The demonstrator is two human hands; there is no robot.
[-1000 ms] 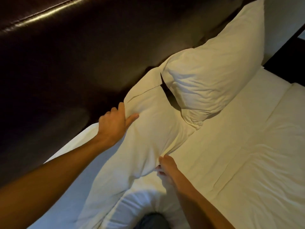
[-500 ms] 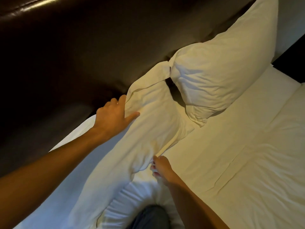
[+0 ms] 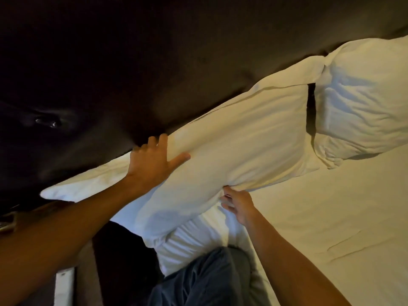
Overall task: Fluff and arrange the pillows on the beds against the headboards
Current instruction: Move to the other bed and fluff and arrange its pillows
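Observation:
A long white pillow (image 3: 238,142) leans against the dark leather headboard (image 3: 154,62). My left hand (image 3: 152,162) grips its upper edge, fingers tucked behind it and thumb spread on the front. My right hand (image 3: 238,204) pinches the pillow's lower edge where the cloth bunches. A second white pillow (image 3: 362,107) stands upright against the headboard at the right, a narrow dark gap between the two. The first pillow's flap overlaps the second pillow's top corner.
The cream bed sheet (image 3: 331,217) spreads to the right and front. My knee in dark trousers (image 3: 209,277) rests on the bed's corner. Dark floor and a bedside edge (image 3: 66,281) lie at the lower left.
The view has swung left and closer. Both hands keep their hold on the near pillow, which now sits higher and flatter against the headboard.

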